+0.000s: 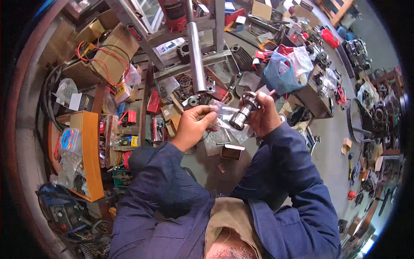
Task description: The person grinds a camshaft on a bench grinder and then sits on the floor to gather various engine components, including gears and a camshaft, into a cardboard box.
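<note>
In front of me, at the middle of the view, my right hand (266,114) grips a dark metal camshaft-like shaft (238,119) with several lobes and a wider end at the top. Left of it, my left hand (194,125) is closed, pinching the edge of a clear plastic bag (225,109) that lies partly behind the shaft. Below them a small open white-and-brown cardboard box (233,152) sits on the floor.
A press frame (218,26) with a red jack (172,13) and steel bar (196,60) stands ahead. Cardboard boxes (103,56), an orange tray (90,155) and a welder-like machine (60,211) crowd the left. A blue bag (278,75) and scattered engine parts (379,112) are at right.
</note>
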Demonstrator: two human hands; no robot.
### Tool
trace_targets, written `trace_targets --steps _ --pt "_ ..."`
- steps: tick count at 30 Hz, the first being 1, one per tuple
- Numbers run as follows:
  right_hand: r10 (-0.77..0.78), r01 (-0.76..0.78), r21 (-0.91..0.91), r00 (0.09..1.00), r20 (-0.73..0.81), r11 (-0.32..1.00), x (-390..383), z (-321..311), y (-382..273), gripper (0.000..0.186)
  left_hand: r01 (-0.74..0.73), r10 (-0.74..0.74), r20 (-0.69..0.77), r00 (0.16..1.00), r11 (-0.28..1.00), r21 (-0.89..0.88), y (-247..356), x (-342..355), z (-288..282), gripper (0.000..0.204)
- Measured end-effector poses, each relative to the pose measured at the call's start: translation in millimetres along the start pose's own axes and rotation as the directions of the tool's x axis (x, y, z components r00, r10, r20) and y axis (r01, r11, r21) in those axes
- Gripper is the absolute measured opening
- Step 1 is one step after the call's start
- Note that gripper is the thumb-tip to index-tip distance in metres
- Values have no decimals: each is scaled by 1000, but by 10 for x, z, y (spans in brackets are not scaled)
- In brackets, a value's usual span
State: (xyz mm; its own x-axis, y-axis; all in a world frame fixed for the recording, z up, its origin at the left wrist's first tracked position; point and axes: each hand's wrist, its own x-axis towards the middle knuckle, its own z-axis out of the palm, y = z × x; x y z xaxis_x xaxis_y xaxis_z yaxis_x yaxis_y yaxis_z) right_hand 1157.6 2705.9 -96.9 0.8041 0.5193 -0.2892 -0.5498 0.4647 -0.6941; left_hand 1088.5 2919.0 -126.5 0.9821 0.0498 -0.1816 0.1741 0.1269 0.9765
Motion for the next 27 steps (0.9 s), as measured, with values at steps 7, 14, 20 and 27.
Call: trace_targets --steps 7,14,20,27 --pt "83 -79 -57 994 73 995 0 -73 126 52 -113 131 -35 991 941 319 -82 29 -74 18" --pt "138 -122 -120 981 135 985 -58 187 148 48 -17 19 -76 997 1000 19 -12 -7 -44 21" --pt "197 -182 -123 973 119 976 11 131 183 46 50 -45 28 999 963 -264 74 -50 -17 18" --pt "276 -237 -234 950 148 943 -71 247 99 51 -73 118 -121 986 943 325 151 -83 -75 16"
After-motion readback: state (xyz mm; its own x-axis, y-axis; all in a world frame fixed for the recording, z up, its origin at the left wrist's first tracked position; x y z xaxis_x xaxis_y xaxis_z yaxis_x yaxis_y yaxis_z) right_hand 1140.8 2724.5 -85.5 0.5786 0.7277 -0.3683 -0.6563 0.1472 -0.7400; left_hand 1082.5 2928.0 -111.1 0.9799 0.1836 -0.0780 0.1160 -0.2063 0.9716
